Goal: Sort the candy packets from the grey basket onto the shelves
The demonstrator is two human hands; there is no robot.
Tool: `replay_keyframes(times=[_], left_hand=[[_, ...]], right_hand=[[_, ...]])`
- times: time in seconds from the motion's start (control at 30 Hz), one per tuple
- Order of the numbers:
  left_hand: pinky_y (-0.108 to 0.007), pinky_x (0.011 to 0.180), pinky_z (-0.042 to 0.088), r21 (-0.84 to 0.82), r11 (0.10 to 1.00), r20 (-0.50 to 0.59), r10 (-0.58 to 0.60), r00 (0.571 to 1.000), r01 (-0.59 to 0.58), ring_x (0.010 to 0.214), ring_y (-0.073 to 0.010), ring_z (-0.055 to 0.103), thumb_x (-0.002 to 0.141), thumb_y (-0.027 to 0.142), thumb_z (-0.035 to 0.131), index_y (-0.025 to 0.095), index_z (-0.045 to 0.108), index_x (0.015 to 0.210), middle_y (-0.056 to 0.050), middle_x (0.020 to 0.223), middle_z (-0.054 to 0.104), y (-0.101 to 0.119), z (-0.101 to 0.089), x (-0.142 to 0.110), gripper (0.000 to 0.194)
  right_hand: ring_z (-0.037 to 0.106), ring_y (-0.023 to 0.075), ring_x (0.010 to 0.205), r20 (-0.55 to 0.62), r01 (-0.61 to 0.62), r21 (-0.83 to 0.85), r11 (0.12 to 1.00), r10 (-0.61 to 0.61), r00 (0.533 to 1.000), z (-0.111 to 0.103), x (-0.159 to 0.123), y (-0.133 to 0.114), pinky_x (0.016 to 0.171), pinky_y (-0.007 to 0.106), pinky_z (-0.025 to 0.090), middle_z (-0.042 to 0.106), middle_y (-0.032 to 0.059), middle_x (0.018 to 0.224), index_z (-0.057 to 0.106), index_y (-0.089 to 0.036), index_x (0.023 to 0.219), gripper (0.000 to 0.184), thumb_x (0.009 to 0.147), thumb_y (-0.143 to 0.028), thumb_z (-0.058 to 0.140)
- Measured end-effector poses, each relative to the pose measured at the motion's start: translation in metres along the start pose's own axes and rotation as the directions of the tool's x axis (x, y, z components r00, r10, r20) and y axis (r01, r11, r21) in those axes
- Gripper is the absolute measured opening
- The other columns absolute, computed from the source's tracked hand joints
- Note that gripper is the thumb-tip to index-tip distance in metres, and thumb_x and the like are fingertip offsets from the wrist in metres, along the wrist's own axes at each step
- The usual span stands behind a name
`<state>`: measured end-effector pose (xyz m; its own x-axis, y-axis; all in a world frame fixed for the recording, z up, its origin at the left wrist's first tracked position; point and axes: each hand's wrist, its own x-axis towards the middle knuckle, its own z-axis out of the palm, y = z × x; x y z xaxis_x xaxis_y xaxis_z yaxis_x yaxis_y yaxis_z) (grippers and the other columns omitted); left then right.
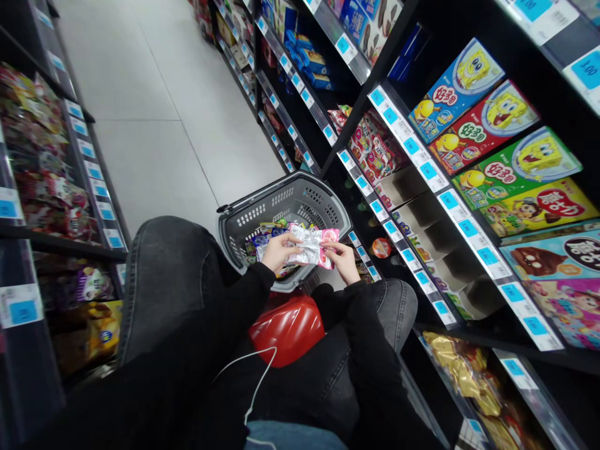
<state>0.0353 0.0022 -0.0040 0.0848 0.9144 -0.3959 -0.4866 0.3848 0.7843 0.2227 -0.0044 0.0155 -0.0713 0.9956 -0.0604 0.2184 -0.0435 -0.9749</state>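
Between my two hands is a small silver and pink snack packet [309,245], held out over the near side of a grey shopping basket [244,215]. My left hand [278,251] pinches the packet's left end. The fingers of my right hand [343,260] close on its pink right end. Under the packet, several colourful wrapped packets [262,237] lie inside the basket, partly hidden by my hands. What is printed on the held packet is too small to read.
A red glossy object [288,330] and a white cord are near my lap. Shelves of boxed snacks [482,128] rise on the right, with open cartons [435,240] lower down. Bagged sweets [47,169] fill the left shelves. The tiled aisle floor [140,100] stretches ahead.
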Motion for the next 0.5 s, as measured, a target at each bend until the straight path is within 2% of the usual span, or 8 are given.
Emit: replay_keyframes(times=[0.27,0.5], left_hand=[[-0.039,0.045,0.054,-0.004,1.000,-0.072,-0.011,0.997,0.011,0.050,-0.0207,0.061,0.034,0.016,0.079,0.013,0.055,0.053,0.000,0.054,0.060,-0.0020,-0.0001,0.0007,0.031],[-0.034,0.052,0.052,0.040,0.997,-0.053,0.073,0.996,-0.071,0.056,-0.0196,0.061,0.044,0.016,0.073,0.012,0.067,0.056,-0.004,0.059,0.064,-0.0036,-0.0008,0.0022,0.014]], right_hand=[[0.064,0.0217,0.092,0.013,-0.018,-0.006,1.000,0.018,1.000,0.0042,0.0002,-0.0007,0.089,0.034,0.046,0.073,0.0036,0.091,0.075,-0.021,0.080,0.017,0.068,-0.024,0.064],[0.063,0.0208,0.085,-0.023,-0.053,0.015,0.998,0.054,0.998,0.0019,0.0016,0.0008,0.082,0.032,0.046,0.073,0.0021,0.086,0.076,-0.022,0.076,0.020,0.067,-0.023,0.058]])
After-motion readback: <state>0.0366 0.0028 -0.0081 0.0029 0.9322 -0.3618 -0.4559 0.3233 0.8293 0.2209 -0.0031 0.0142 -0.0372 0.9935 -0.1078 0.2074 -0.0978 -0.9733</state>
